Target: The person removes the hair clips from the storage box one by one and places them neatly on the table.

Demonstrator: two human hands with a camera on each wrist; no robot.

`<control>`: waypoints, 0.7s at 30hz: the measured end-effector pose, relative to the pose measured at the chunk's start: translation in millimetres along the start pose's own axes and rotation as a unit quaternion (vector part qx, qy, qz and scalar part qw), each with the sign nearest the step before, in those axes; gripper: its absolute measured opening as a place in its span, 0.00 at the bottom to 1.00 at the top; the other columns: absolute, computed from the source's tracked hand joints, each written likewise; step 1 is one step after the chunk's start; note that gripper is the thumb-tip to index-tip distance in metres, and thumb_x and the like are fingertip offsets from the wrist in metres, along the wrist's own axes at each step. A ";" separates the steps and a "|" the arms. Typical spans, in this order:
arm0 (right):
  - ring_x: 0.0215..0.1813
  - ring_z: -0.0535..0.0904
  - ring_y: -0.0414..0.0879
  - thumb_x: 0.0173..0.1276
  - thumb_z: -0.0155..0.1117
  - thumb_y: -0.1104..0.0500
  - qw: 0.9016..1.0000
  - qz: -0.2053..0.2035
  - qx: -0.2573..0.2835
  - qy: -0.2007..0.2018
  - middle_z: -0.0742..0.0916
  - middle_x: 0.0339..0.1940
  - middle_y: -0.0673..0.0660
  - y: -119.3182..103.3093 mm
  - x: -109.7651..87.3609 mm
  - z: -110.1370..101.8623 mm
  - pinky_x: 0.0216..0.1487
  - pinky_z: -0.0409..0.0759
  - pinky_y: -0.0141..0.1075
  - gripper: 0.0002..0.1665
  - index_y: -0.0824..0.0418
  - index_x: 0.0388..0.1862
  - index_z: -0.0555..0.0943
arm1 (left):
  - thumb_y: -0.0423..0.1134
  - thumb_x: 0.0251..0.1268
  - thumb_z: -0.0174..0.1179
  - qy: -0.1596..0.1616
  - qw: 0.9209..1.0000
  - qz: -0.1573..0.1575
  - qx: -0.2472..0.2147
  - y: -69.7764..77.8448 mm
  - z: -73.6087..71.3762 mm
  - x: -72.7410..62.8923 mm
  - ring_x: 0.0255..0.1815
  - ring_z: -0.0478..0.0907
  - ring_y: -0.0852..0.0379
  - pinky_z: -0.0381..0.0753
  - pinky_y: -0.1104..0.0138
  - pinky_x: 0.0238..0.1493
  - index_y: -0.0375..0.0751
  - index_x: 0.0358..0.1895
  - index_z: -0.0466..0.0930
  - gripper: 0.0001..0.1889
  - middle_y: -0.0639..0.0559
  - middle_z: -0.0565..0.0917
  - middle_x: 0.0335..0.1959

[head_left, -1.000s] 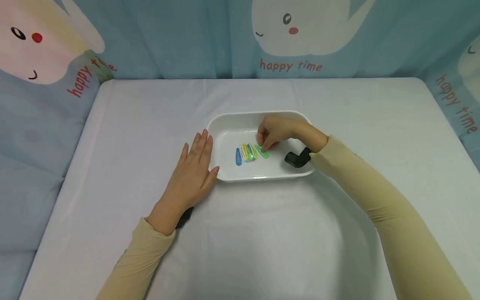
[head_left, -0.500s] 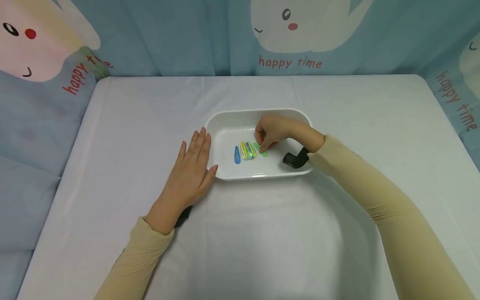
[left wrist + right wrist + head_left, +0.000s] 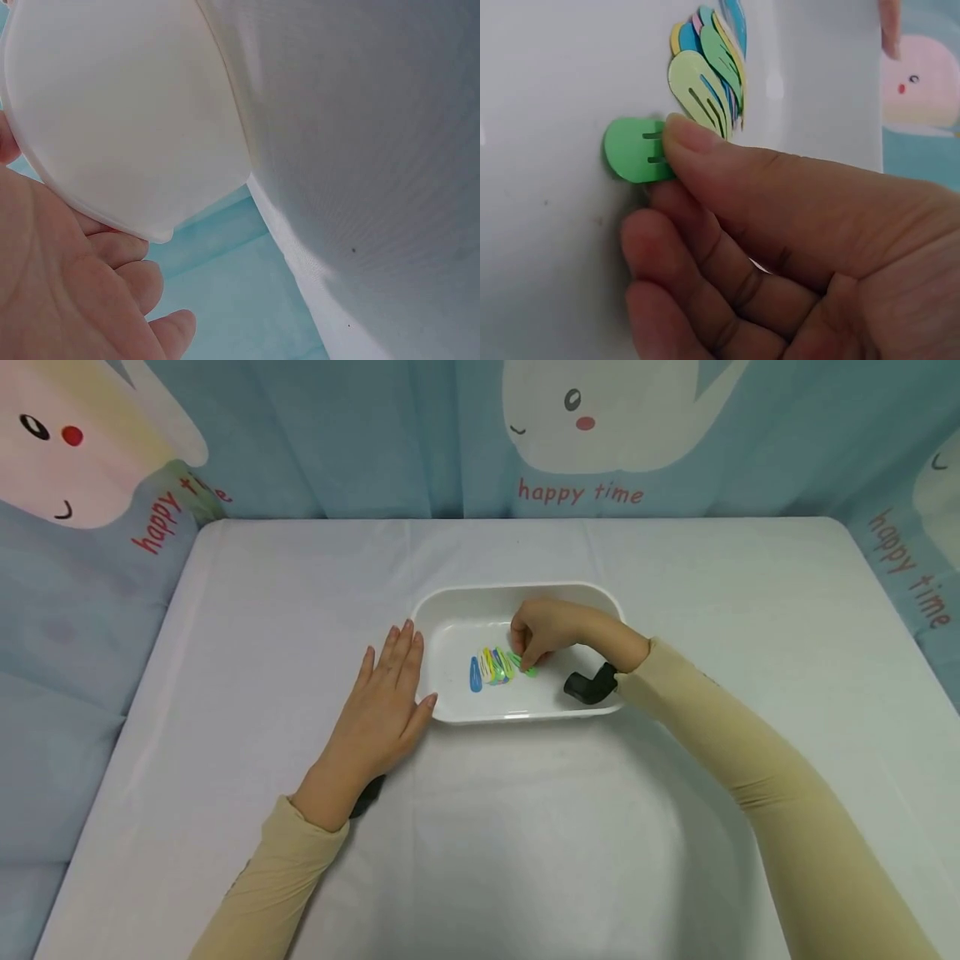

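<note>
The right hand [image 3: 549, 625] pinches a green snap hair clip [image 3: 630, 150], wide end exposed, while the left hand [image 3: 381, 703] (fingers extended) touches the white tray [image 3: 525, 717], probably to steady it.

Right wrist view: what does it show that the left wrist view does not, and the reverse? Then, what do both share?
Only the right: the right hand pinching a green clip, and overlapping clips on the tray's floor.
Only the left: the tray's outer wall and the white cloth.
Both: the tray, the blue curtain and the left hand, just a fingertip in the right.
</note>
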State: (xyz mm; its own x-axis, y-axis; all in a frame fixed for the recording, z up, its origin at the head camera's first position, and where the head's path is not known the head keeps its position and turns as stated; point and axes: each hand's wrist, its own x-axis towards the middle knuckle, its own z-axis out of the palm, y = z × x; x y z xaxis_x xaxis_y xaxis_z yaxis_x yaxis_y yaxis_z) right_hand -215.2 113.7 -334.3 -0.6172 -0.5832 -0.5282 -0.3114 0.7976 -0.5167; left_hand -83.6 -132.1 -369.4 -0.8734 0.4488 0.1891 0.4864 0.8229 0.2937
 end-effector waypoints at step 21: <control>0.28 0.74 0.44 0.57 0.69 0.66 0.997 -0.024 0.074 0.022 0.82 0.26 0.55 4.1 -7.6 -6.7 0.33 0.74 0.33 0.06 0.64 0.31 0.78 | 0.47 0.72 0.44 0.004 1.000 0.002 -0.005 1.4 -1.7 -0.6 0.76 0.36 0.46 0.40 0.47 0.70 0.27 0.73 0.44 0.36 0.37 0.43 0.75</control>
State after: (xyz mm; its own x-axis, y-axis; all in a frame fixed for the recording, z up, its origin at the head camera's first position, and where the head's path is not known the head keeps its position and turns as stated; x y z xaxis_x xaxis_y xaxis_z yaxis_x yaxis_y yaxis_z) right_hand -216.6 122.5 -327.9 -0.6368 -0.6097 -0.4719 -0.2326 0.7355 -0.6363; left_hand -82.4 -131.8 -367.5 -0.8715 0.4485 0.1983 0.4897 0.8180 0.3017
